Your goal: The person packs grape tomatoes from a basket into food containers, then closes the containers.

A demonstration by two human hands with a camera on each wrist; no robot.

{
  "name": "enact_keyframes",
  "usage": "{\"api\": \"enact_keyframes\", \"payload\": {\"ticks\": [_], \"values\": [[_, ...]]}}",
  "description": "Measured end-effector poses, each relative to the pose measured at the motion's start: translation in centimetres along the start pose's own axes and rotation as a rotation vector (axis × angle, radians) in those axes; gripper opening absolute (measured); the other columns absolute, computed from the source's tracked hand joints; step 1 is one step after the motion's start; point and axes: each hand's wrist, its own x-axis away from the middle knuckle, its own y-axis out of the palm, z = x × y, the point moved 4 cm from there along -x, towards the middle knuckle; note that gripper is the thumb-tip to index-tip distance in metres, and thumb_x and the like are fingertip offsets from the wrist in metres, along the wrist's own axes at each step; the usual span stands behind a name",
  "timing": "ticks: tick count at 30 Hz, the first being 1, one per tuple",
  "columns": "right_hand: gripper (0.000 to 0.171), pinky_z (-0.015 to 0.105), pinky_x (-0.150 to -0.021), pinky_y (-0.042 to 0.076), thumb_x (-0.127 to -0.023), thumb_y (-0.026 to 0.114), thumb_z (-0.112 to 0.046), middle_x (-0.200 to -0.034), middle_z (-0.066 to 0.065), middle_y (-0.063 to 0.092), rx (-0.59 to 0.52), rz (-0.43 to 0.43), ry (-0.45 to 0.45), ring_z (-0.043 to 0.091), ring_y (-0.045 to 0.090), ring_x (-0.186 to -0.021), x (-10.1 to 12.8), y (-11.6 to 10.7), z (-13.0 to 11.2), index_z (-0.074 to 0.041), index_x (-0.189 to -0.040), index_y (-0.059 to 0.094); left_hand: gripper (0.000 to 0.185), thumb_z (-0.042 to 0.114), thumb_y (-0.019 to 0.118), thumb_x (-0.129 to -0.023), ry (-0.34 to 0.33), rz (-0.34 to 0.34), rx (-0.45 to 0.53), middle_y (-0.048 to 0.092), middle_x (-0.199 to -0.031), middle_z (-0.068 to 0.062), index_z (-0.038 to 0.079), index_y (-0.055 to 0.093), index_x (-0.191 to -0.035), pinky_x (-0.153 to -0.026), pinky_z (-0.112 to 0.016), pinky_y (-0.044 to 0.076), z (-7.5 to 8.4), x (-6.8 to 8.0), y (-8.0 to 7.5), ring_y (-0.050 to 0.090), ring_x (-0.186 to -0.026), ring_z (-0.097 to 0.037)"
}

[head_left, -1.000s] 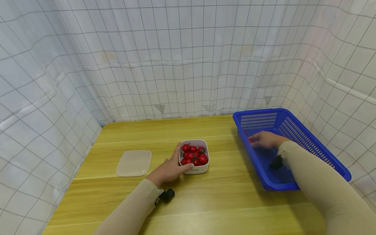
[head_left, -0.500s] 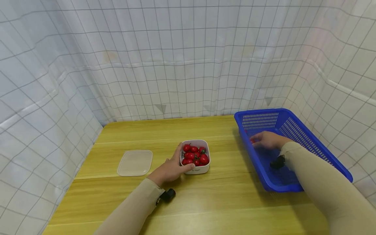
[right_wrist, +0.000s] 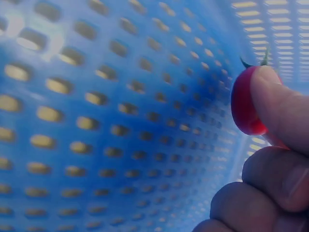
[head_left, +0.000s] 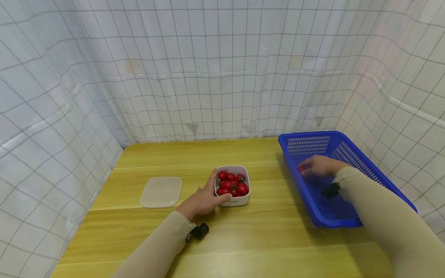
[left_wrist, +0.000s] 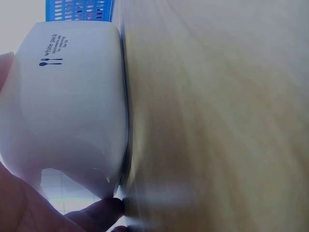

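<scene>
A white square container (head_left: pixel 238 200) full of small red tomatoes (head_left: pixel 226 184) stands on the wooden table. My left hand (head_left: pixel 205 199) grips it from the left, thumb over the near rim and fingers along the far left side. Printed lettering shows on its wall in the left wrist view. Over at the right, my right hand (head_left: pixel 318 166) is down inside a blue plastic basket (head_left: pixel 307 208). It pinches one cherry tomato (right_wrist: pixel 244 101) with a green stem between thumb and finger, close to the basket's left wall.
A pale, translucent square lid (head_left: pixel 161 192) lies on the table (head_left: pixel 243 239), left of the container. White grid-patterned curtains (head_left: pixel 226 77) enclose the table at the back and both sides. The basket's raised, slotted walls surround my right hand.
My right hand has a tomato in its fingers that now shows more clearly, slightly off the basket's left wall. The left hand keeps its grip on the container. The view shifts slightly.
</scene>
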Motion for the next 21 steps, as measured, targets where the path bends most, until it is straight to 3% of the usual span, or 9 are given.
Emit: {"api": "enact_keyframes", "payload": {"ticks": [4,10,13,18,21], "values": [[0.039,0.055,-0.099,0.054,-0.102,0.067,-0.027,-0.121,0.012,0.076,-0.003,0.051,-0.002,0.032,0.069,-0.115,0.2,-0.9,-0.1,-0.004,-0.133,0.071,0.113,0.06,0.068,-0.094,-0.005,-0.003,-0.002,0.017,-0.176,-0.015,0.024,-0.006,-0.171,-0.131,-0.065,-0.002,0.0,0.0,0.0,0.031,-0.154,-0.055],[0.04,0.056,-0.096,0.053,-0.102,0.069,-0.027,-0.116,0.013,0.078,-0.034,0.146,-0.01,0.033,0.069,-0.112,0.9,-2.9,-0.6,-0.002,-0.134,0.07,0.113,0.061,0.068,-0.094,-0.004,-0.003,-0.011,0.017,-0.177,-0.014,0.024,-0.006,-0.171,-0.131,-0.065,-0.001,-0.1,-0.1,0.0,0.032,-0.154,-0.053],[0.042,0.049,-0.088,0.053,-0.103,0.068,-0.028,-0.113,0.013,0.078,-0.057,0.196,0.005,0.028,0.068,-0.102,1.3,-4.2,-1.1,-0.001,-0.135,0.069,0.113,0.06,0.068,-0.094,0.001,-0.003,-0.002,0.017,-0.177,-0.013,0.024,-0.007,-0.171,-0.131,-0.065,-0.003,0.1,-0.1,0.0,0.03,-0.156,-0.05],[0.042,0.036,-0.066,0.04,-0.106,0.064,-0.032,-0.095,0.006,0.078,-0.123,0.244,0.025,0.017,0.05,-0.069,1.5,-6.3,-3.5,-0.007,-0.14,0.066,0.113,0.057,0.069,-0.094,0.001,-0.005,0.008,0.016,-0.177,-0.012,0.023,-0.007,-0.171,-0.131,-0.064,-0.004,0.4,0.0,-0.1,0.027,-0.158,-0.049],[0.04,0.032,-0.062,0.037,-0.106,0.064,-0.031,-0.086,-0.001,0.076,-0.145,0.249,-0.005,0.013,0.043,-0.062,1.3,-7.2,-6.0,-0.011,-0.141,0.065,0.112,0.057,0.069,-0.094,-0.008,-0.007,0.006,0.015,-0.177,-0.013,0.023,-0.007,-0.171,-0.131,-0.065,-0.004,0.4,0.1,-0.1,0.026,-0.157,-0.051]]}}
